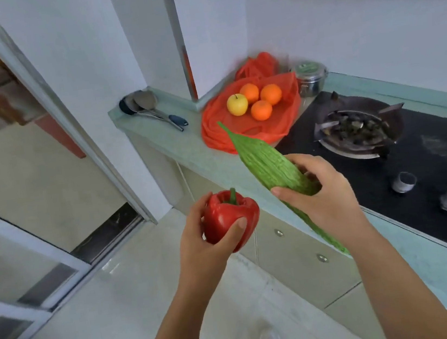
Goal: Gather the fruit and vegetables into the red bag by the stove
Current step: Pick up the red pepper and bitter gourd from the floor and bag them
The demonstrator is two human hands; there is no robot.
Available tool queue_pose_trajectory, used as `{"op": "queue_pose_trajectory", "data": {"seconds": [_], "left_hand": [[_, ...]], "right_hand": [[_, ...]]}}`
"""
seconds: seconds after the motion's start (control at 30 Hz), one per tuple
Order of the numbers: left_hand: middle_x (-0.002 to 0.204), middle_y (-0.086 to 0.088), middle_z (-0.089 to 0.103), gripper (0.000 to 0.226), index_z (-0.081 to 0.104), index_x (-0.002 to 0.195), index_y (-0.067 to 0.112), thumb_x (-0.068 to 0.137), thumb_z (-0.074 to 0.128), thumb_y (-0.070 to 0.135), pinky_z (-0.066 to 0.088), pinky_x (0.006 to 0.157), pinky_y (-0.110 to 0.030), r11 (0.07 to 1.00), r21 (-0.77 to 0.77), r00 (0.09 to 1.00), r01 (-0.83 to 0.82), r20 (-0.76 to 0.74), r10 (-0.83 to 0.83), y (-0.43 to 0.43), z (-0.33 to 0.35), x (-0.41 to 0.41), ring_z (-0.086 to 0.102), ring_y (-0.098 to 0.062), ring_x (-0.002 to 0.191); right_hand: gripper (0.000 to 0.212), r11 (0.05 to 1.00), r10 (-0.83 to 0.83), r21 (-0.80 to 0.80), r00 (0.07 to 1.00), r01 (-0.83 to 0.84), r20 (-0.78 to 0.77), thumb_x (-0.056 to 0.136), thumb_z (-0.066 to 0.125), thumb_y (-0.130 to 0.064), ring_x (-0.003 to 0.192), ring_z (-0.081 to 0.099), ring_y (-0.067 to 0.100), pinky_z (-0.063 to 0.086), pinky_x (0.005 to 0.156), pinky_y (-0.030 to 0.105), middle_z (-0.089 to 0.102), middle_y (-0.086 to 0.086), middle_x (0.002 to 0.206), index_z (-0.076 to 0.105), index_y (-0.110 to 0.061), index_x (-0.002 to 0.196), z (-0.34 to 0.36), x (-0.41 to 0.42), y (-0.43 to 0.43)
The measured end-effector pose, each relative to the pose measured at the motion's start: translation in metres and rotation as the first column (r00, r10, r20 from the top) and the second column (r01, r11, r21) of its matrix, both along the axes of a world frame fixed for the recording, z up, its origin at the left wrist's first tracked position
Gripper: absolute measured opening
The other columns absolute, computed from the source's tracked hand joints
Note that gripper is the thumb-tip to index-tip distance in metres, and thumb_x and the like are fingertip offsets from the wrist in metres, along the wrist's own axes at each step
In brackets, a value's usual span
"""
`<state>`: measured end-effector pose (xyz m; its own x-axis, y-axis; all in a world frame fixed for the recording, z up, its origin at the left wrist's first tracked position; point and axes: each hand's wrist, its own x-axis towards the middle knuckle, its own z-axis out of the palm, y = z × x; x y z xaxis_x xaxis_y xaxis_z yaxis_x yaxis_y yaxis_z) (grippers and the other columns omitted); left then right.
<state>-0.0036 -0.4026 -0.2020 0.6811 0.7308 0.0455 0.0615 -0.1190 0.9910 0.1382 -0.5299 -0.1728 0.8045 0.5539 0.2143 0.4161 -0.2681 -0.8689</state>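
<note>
Pepper point(230, 219) is cupped in left grip point(197, 241): judged firm, smooth, likely slippery. Gourd point(264, 164) is clasped mid-length by right grip point(322, 196): probably stiff, ridged, end-heavy. Bag point(209, 134) lies at 12 o'clock.

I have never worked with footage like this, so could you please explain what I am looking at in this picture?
There is no machine here. A person wears a camera on the head, and it looks down at their own two bare hands. The left hand holds a glossy red bell pepper. The right hand has its fingers curled round a long bumpy green bitter gourd. Ahead, on the pale green counter, lies a crumpled red plastic bag with three round oranges and a yellow apple on it. Beside the bag is a black stovetop bearing a dark wok.
</note>
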Motion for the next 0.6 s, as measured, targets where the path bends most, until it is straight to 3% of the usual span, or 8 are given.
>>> {"op": "queue_pose_trajectory", "data": {"seconds": [0.07, 0.13, 0.23, 0.4, 0.5, 0.6], "left_hand": [[0.108, 0.018, 0.057, 0.055, 0.051, 0.107, 0.043, 0.058, 0.074, 0.036, 0.054, 0.074, -0.024, 1.000, 0.014, 1.000, 0.010, -0.010, -0.010, 0.023, 0.003, 0.023, 0.059, 0.003, 0.090], [0.110, 0.017, 0.058, 0.056, 0.051, 0.108, 0.043, 0.057, 0.075, 0.037, 0.054, 0.074, -0.024, 1.000, 0.013, 1.000, 0.011, -0.012, -0.010, 0.042, 0.001, 0.041, 0.059, 0.003, 0.091], [0.110, 0.014, 0.059, 0.059, 0.052, 0.108, 0.042, 0.053, 0.076, 0.042, 0.053, 0.072, -0.022, 1.000, -0.007, 1.000, 0.006, -0.027, -0.006, 0.068, -0.008, 0.058, 0.060, 0.001, 0.090], [0.111, 0.009, 0.059, 0.062, 0.053, 0.109, 0.040, 0.052, 0.075, 0.046, 0.053, 0.069, -0.020, 0.999, -0.044, 0.999, 0.003, -0.041, -0.005, 0.127, -0.023, 0.084, 0.060, 0.001, 0.088], [0.116, 0.006, 0.057, 0.064, 0.052, 0.118, 0.033, 0.058, 0.073, 0.037, 0.054, 0.074, -0.024, 0.998, -0.055, 0.999, 0.030, -0.042, -0.032, 0.171, -0.026, 0.102, 0.059, 0.002, 0.091], [0.120, 0.006, 0.054, 0.067, 0.050, 0.123, 0.030, 0.059, 0.072, 0.036, 0.055, 0.080, -0.031, 0.995, -0.055, 0.996, 0.078, -0.042, -0.081, 0.223, -0.024, 0.119, 0.058, -0.004, 0.098]], "right_hand": [[0.043, 1.000, -0.023, -0.003, 0.999, 0.023, 0.046, 0.068, 0.077, -0.024, 0.091, 0.049, 0.001, 0.035, 0.074, 0.005, 0.057, -0.005, 0.100, 0.059, -0.032, 0.106, 0.003, 0.024, 0.018], [0.045, 0.999, -0.032, -0.020, 0.997, 0.033, 0.063, 0.068, 0.078, -0.024, 0.096, 0.050, 0.007, 0.038, 0.084, 0.016, 0.056, -0.005, 0.100, 0.059, -0.031, 0.108, 0.002, 0.042, 0.035], [0.048, 0.998, -0.021, -0.049, 0.998, 0.024, 0.067, 0.068, 0.078, -0.023, 0.098, 0.050, 0.012, 0.038, 0.087, 0.025, 0.055, -0.007, 0.100, 0.059, -0.028, 0.112, -0.002, 0.061, 0.059], [0.048, 0.991, -0.024, -0.131, 0.994, 0.038, 0.108, 0.068, 0.078, -0.022, 0.100, 0.048, 0.014, 0.036, 0.086, 0.020, 0.054, -0.009, 0.101, 0.059, -0.030, 0.112, -0.011, 0.090, 0.107], [0.050, 0.979, -0.037, -0.188, 0.981, 0.073, 0.188, 0.069, 0.078, -0.021, 0.100, 0.045, 0.014, 0.028, 0.083, 0.007, 0.052, -0.006, 0.100, 0.059, -0.027, 0.114, -0.010, 0.107, 0.140], [0.051, 0.966, -0.061, -0.226, 0.962, 0.123, 0.265, 0.069, 0.078, -0.019, 0.100, 0.042, 0.015, 0.026, 0.079, 0.008, 0.051, -0.003, 0.101, 0.059, -0.024, 0.116, -0.007, 0.121, 0.177]]}}
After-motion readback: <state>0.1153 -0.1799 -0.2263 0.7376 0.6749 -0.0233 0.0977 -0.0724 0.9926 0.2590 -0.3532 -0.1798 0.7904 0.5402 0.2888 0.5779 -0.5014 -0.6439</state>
